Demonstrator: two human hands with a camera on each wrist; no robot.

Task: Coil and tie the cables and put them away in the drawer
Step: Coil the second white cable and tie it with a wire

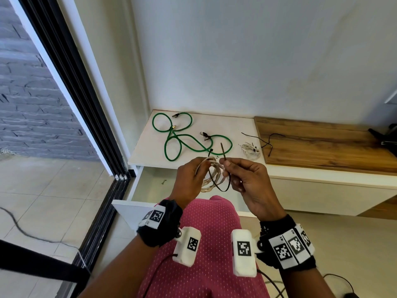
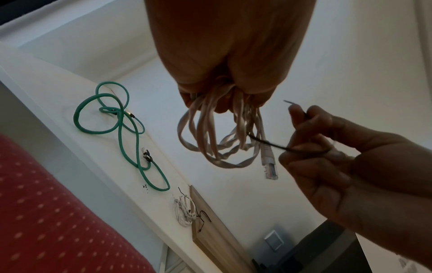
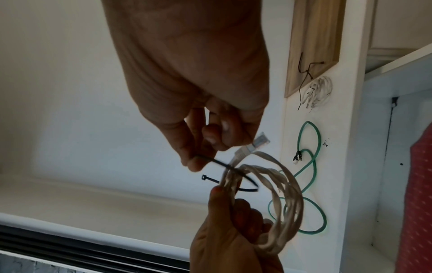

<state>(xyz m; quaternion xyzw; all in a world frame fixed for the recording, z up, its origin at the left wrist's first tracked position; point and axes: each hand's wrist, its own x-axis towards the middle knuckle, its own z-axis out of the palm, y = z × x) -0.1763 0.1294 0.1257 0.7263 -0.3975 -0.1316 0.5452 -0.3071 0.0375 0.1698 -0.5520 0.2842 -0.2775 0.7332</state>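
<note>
My left hand [image 1: 194, 175] grips a coiled white network cable [image 1: 212, 176] above the open drawer [image 1: 150, 186]; the coil [image 2: 219, 140] hangs below the fingers, its clear plug [image 2: 270, 164] dangling. My right hand [image 1: 238, 171] pinches a black zip tie [image 1: 224, 168] that is looped through the coil [image 3: 278, 199]. The tie's head end [image 3: 205, 178] sticks out free. A green cable [image 1: 184, 138] lies loose and uncoiled on the white cabinet top [image 1: 227, 125]. A small white cable bundle [image 1: 250, 150], tied, lies at the top's right edge.
Loose black zip ties [image 1: 265, 139] lie across the edge of the wooden bench top [image 1: 322, 143]. A sliding glass door frame [image 1: 71, 100] stands at the left. My knee in pink dotted cloth [image 1: 206, 244] is just in front of the drawer.
</note>
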